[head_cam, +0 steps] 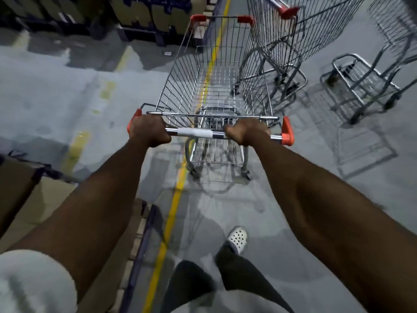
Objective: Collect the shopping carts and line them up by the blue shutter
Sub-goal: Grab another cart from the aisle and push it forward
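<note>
An empty wire shopping cart [209,71] with orange corner caps stands straight ahead of me, astride a yellow floor line. My left hand [149,131] grips the left end of its chrome handle bar [195,132]. My right hand [247,132] grips the bar's right part, beside the orange end cap. A second cart [286,39] stands just right of my cart's front, its basket close to my cart's side. A third cart [370,84] is at the far right, partly cut off by the frame. No blue shutter is in view.
Cardboard boxes on a dark pallet [29,199] sit close at my lower left. Dark racks with boxes [140,16] line the far left. The yellow line [173,206] runs along the grey floor under me. My white shoe [237,239] is below the cart.
</note>
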